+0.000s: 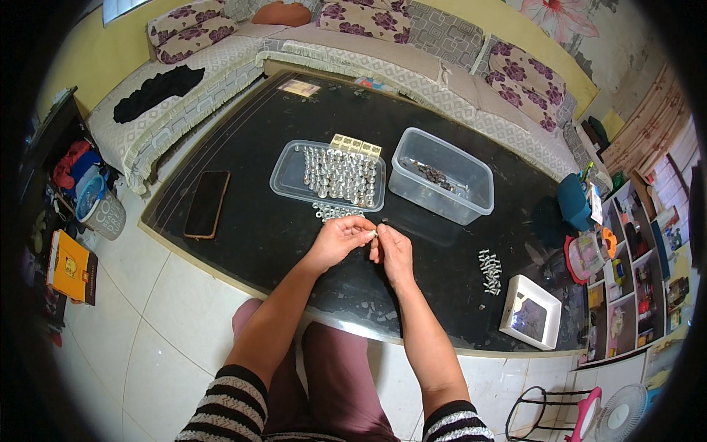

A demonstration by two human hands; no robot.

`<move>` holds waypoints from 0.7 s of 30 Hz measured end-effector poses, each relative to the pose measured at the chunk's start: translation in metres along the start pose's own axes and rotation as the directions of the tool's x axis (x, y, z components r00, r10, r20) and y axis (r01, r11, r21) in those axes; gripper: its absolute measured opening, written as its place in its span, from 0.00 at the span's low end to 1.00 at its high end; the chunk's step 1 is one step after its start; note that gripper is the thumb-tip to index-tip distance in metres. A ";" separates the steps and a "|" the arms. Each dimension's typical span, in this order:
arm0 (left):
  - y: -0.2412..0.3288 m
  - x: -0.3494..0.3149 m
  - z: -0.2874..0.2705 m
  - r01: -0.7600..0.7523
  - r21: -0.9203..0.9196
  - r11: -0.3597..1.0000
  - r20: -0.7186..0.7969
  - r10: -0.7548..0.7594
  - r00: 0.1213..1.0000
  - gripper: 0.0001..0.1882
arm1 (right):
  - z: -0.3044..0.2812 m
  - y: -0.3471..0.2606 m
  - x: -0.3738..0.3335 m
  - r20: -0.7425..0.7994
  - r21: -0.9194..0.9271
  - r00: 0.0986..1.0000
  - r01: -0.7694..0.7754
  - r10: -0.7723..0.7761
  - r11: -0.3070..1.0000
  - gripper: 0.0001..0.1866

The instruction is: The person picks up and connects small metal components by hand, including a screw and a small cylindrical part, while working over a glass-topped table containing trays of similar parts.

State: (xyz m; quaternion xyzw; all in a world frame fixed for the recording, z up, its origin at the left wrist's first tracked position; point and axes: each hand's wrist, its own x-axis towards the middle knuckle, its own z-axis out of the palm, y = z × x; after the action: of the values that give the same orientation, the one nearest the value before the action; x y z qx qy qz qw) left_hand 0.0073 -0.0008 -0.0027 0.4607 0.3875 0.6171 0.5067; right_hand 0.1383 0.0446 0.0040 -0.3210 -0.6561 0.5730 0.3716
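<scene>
My left hand (341, 241) and my right hand (395, 253) meet over the near part of the black table, fingertips pinched together. A small pale, shiny part (373, 234) shows at the left fingertips; the right fingers close against it, and whatever else they hold is hidden. Just beyond the hands lie several silver ring-like metal parts (337, 213). Behind these, a clear plastic lid (289, 175) carries rows of round silver parts (340, 175). A tiny dark piece (385, 220) rests near my right fingertips.
A clear plastic tub (471, 206) with small dark pieces stands at right. Nearer are a cluster of silver cylindrical parts (489, 272) and a white box (549, 333). A phone (207, 205) lies left; a cream sectioned block (356, 145) touches the lid. A sofa (309, 50) lines the far side.
</scene>
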 end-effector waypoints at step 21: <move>0.004 -0.001 0.002 -0.007 -0.016 1.000 0.020 0.007 1.000 0.07 | 0.002 0.000 0.000 -0.011 0.063 0.999 -0.032 0.033 0.998 0.18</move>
State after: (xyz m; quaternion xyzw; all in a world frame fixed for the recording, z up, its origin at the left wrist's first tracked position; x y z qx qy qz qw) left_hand 0.0080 -0.0026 0.0017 0.4642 0.3757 0.6173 0.5121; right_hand 0.1368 0.0438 0.0038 -0.3232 -0.6304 0.5973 0.3761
